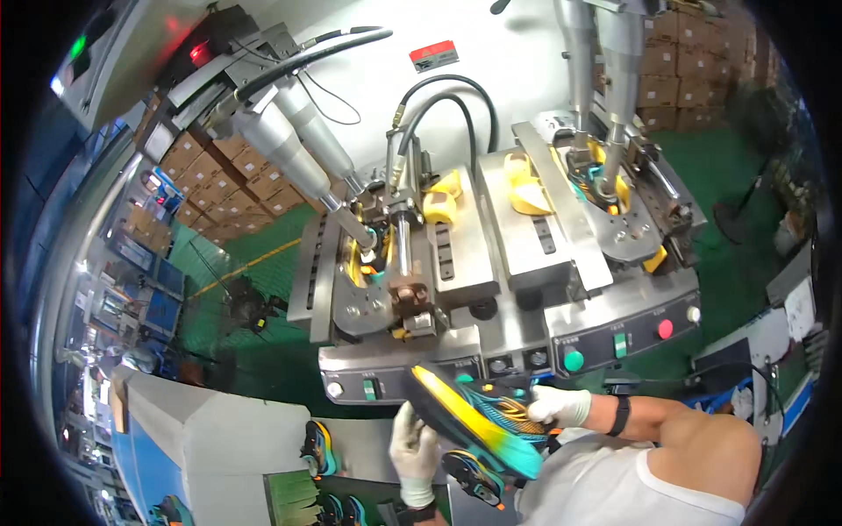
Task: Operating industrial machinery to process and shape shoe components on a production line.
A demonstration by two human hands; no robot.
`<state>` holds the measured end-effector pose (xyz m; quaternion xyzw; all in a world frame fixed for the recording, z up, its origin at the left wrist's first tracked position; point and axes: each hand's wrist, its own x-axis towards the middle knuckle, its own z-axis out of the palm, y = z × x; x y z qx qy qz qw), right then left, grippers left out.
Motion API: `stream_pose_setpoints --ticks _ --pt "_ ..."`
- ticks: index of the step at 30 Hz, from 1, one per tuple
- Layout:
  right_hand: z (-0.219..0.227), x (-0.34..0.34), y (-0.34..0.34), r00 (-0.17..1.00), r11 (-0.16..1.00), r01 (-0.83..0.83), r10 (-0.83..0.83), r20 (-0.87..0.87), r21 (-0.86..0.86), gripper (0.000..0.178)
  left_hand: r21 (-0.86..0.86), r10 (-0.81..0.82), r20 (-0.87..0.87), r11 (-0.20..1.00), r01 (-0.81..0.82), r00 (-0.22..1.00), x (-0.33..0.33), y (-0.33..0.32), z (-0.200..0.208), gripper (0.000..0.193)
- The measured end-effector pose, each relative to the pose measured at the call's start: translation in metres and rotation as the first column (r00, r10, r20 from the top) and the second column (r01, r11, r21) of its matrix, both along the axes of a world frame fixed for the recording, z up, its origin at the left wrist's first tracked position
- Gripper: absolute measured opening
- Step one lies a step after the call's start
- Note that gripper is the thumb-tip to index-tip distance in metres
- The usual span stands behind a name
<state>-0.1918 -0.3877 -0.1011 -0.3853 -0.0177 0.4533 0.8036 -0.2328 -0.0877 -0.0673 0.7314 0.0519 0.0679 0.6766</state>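
Note:
A sneaker (478, 425) with a yellow, teal and black sole and a dark patterned upper is tilted in front of the machine's control panel. My right hand (560, 406), in a white glove, grips it by the upper near the ankle opening; the fingertips are partly hidden. My left hand (414, 447), also gloved, is beside the sole near the toe end, its fingers half bent and apart. Whether its fingertips touch the sole cannot be made out. Just below the held sneaker lies another dark sneaker (474, 478) with teal and orange parts.
Ahead stands a two-station metal press (465, 254) with slanted cylinders, hoses and yellow pads. Its front panel (623, 337) carries green and red buttons. More sneakers (321, 449) lie at the lower left beside a grey-white surface (219, 430). Stacked cartons (219, 175) stand behind.

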Motion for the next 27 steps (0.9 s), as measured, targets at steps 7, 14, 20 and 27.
stream_pose_setpoints --ticks 7,14,20,27 --pt "0.080 0.079 -0.039 0.995 0.784 0.078 -0.022 -0.099 0.616 0.115 0.074 0.113 0.006 0.991 -0.113 0.994 0.074 -0.022 0.006 0.053" --pt "0.082 0.113 -0.030 0.983 0.850 0.159 -0.184 0.000 0.502 0.118 0.108 0.176 0.135 0.976 -0.191 0.975 0.180 0.003 0.052 0.059" --pt "0.063 0.102 -0.009 0.973 0.806 0.216 -0.222 -0.057 0.550 0.101 0.376 0.098 0.071 0.919 -0.118 0.993 0.272 0.051 0.012 0.064" --pt "0.072 0.069 -0.045 0.913 0.917 0.380 -0.393 0.107 0.124 0.092 0.826 -0.023 0.021 0.564 -0.004 1.000 0.416 0.054 -0.053 0.065"
